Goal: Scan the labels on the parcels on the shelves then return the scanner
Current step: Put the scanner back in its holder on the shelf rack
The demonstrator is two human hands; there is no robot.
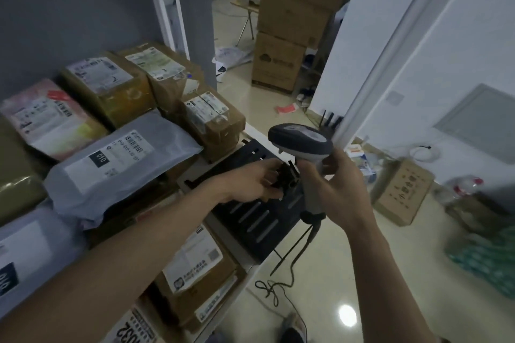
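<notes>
My right hand [338, 186] grips the grey-and-white scanner [302, 142] by its handle, head up and pointing left. Its black cable [289, 262] hangs to the floor. My left hand [255, 182] holds a small black holder piece [287, 175] just left of the scanner handle, above a black slotted tray [250, 214] on the shelf's right end. Labelled parcels fill the shelf: a grey mailer bag [119, 164], a pink bag [44, 117] and brown boxes [211, 120]. More boxes [195, 281] sit on the shelf below.
A stack of cardboard boxes [289, 28] stands across the aisle. A small box [404, 192] and a water bottle [459, 186] lie on the floor at right. A white wall and door frame [390, 64] rise to the right. Papers litter the floor behind.
</notes>
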